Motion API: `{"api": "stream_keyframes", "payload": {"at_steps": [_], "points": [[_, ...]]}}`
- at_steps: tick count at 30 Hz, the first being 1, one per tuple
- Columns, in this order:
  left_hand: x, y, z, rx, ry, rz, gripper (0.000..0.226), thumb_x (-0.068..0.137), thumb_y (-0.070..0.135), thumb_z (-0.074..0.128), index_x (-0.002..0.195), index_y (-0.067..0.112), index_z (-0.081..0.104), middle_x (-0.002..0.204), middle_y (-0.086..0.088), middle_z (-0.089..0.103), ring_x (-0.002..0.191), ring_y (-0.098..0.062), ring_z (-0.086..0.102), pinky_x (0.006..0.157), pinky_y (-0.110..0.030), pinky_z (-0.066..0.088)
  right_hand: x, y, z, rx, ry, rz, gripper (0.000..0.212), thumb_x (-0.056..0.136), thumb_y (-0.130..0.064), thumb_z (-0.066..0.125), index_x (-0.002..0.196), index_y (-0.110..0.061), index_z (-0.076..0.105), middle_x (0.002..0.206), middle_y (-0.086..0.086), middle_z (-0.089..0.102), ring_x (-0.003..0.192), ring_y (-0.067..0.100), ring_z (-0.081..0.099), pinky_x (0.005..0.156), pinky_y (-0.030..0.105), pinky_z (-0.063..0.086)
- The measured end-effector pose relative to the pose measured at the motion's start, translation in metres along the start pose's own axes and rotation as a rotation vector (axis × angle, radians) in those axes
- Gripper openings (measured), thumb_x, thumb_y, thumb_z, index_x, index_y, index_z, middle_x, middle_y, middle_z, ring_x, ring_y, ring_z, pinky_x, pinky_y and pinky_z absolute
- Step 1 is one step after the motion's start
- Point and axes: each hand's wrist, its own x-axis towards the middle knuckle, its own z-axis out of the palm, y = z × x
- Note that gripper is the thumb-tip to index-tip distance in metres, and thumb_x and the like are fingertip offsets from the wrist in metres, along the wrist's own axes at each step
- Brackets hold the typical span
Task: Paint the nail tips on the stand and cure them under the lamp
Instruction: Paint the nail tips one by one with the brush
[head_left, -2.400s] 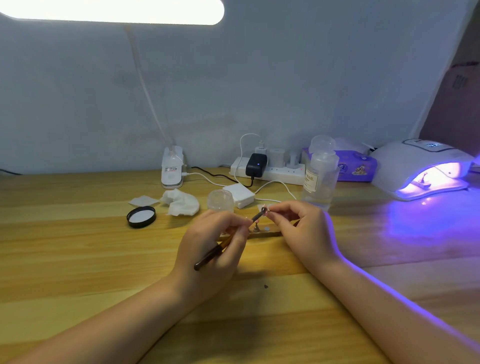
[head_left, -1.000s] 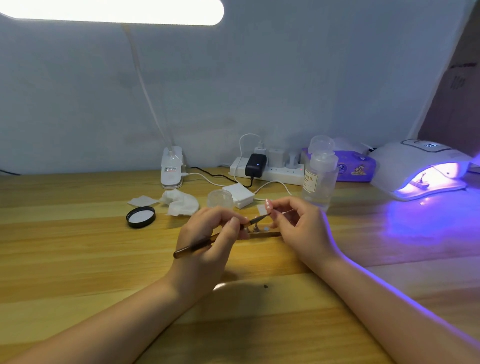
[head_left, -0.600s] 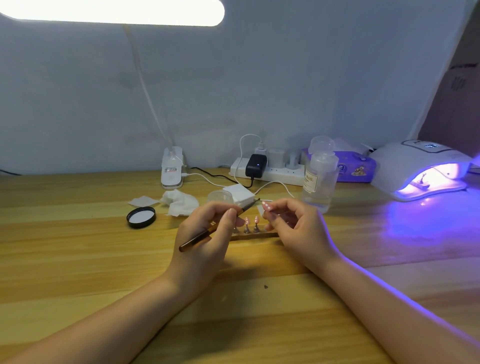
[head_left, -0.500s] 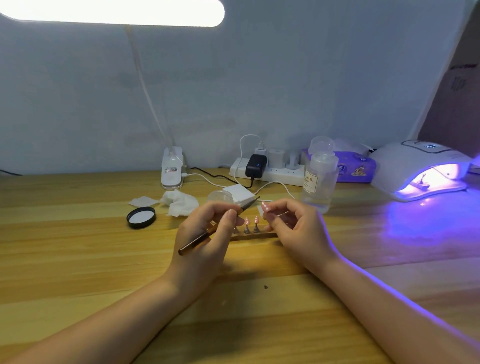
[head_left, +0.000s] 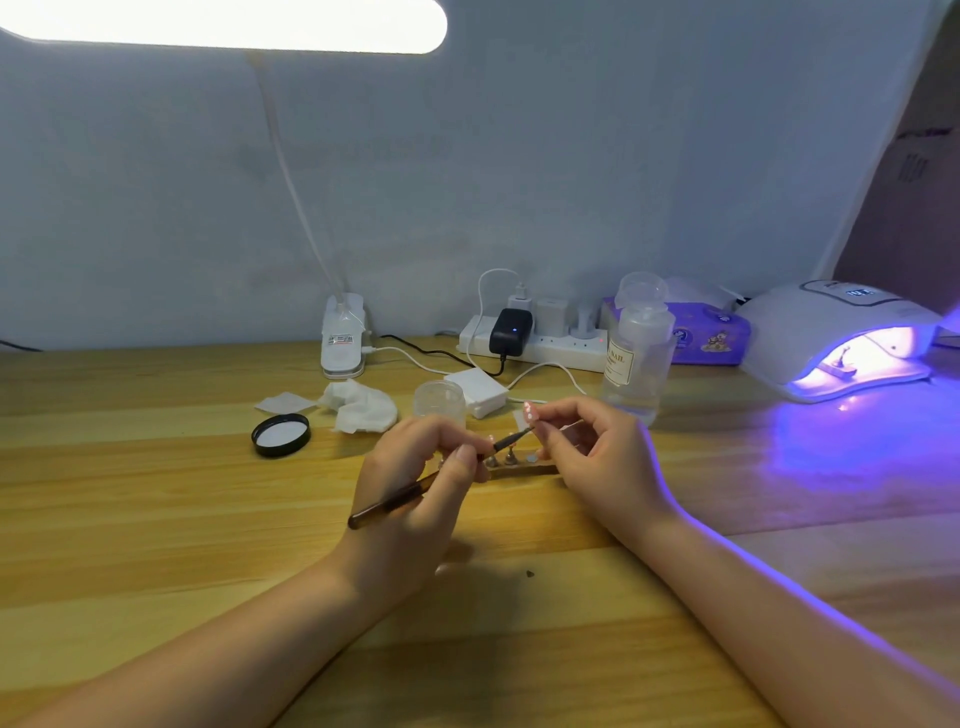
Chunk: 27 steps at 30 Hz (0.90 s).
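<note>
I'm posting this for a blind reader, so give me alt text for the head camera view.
A person's left hand holds a thin brush to a nail tip pinched in the right hand, above a small wooden stand on a wooden table. At the far right a white curing lamp glows violet, with a clear bottle nearby.

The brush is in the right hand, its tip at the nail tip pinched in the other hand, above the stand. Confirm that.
Wrong hand. In the head view the left hand grips the brush; the right hand pinches the nail tip above the stand.
</note>
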Motion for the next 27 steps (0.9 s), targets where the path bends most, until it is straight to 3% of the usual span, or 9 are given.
{"api": "stream_keyframes", "payload": {"at_steps": [5, 10, 15, 20, 27], "points": [[0.0014, 0.0014, 0.0017, 0.108, 0.006, -0.014, 0.022, 0.088, 0.04, 0.048, 0.097, 0.029, 0.065, 0.085, 0.01, 0.069, 0.087, -0.014, 0.064, 0.076, -0.04, 0.051, 0.0013, 0.0048, 0.0, -0.164, 0.028, -0.07, 0.013, 0.086, -0.013, 0.069, 0.095, -0.021, 0.073, 0.077, -0.011, 0.067, 0.07, 0.005, 0.06, 0.063, 0.023, 0.049], [0.0008, 0.0014, 0.0023, 0.176, -0.03, -0.004, 0.032, 0.086, 0.044, 0.05, 0.103, 0.024, 0.07, 0.093, 0.009, 0.07, 0.092, -0.006, 0.062, 0.079, -0.026, 0.047, 0.0015, 0.0065, 0.0013, -0.285, 0.096, -0.155, 0.012, 0.083, -0.011, 0.071, 0.093, -0.018, 0.074, 0.079, -0.012, 0.067, 0.074, 0.004, 0.059, 0.062, 0.012, 0.043], [-0.0003, 0.0029, 0.0018, 0.158, -0.048, 0.035, 0.029, 0.085, 0.038, 0.052, 0.094, 0.02, 0.073, 0.087, 0.01, 0.071, 0.087, -0.008, 0.062, 0.075, -0.032, 0.049, 0.0022, 0.0063, 0.0007, -0.239, 0.097, -0.112, 0.013, 0.085, -0.013, 0.07, 0.093, -0.022, 0.074, 0.076, -0.017, 0.065, 0.074, 0.002, 0.059, 0.061, 0.011, 0.043], [-0.0001, 0.0039, 0.0022, 0.095, 0.011, 0.005, 0.022, 0.087, 0.037, 0.049, 0.091, 0.026, 0.067, 0.081, 0.009, 0.069, 0.082, -0.016, 0.066, 0.073, -0.05, 0.051, 0.0021, 0.0065, -0.0006, -0.19, 0.086, -0.072, 0.012, 0.086, -0.014, 0.069, 0.095, -0.02, 0.074, 0.078, -0.012, 0.068, 0.074, 0.003, 0.059, 0.063, 0.019, 0.049], [0.0015, 0.0014, 0.0028, 0.121, -0.008, -0.019, 0.029, 0.087, 0.042, 0.051, 0.099, 0.025, 0.071, 0.088, 0.011, 0.072, 0.091, -0.012, 0.065, 0.079, -0.043, 0.051, 0.0015, 0.006, 0.0003, -0.208, 0.054, -0.094, 0.013, 0.086, -0.013, 0.068, 0.097, -0.019, 0.074, 0.082, -0.011, 0.069, 0.073, 0.005, 0.06, 0.064, 0.021, 0.05]]}}
